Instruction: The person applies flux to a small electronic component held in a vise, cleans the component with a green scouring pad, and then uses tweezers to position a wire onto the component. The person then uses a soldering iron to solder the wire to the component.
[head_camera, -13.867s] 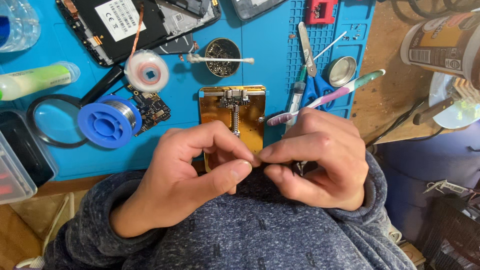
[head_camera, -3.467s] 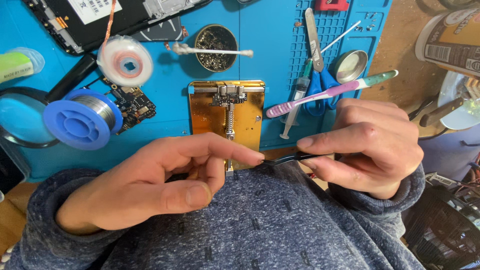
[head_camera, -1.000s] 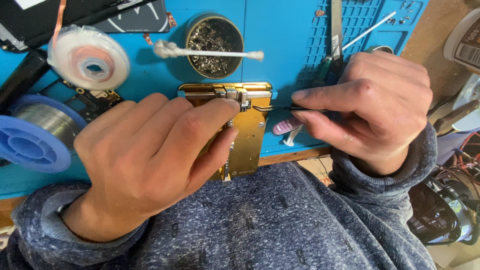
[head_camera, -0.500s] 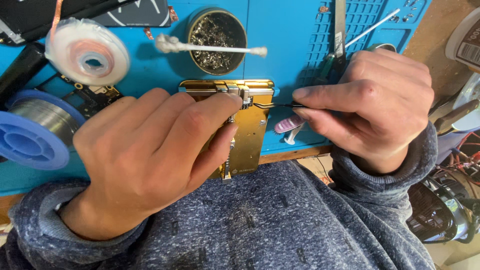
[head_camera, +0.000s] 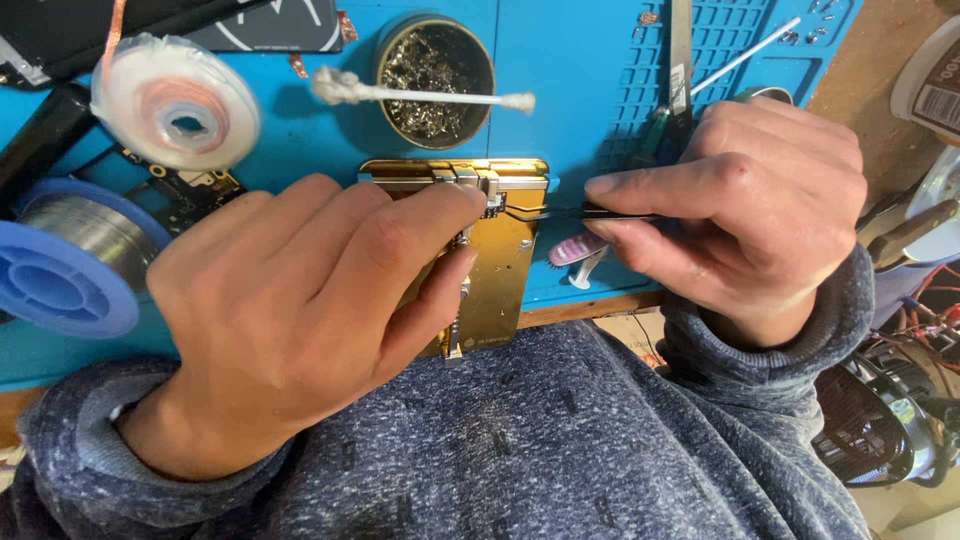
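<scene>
Left hand (head_camera: 300, 300) lay over gold clamp fixture (head_camera: 505, 270), fingertips pressing its top clamp. Right hand (head_camera: 740, 210), grip pinched on black tweezers (head_camera: 580, 212), tips at fixture's top right.

I saw a brushed, gold-toned metal clamp plate (head_camera: 500, 270) with a soft sheen under my left hand (head_camera: 300, 300). The tweezers (head_camera: 560, 212) in my right hand (head_camera: 740, 200) looked like thin dark metal, matt at the grip. The mat (head_camera: 560, 90) was smooth blue rubber, slightly glossy. A tin (head_camera: 435, 70) held coarse, shiny brass wool. The swab (head_camera: 420, 93) had fuzzy cotton ends. The spool (head_camera: 70, 270) was glossy blue plastic wound with bright wire. My sleeves (head_camera: 760, 340) were soft, mottled grey fleece.
</scene>
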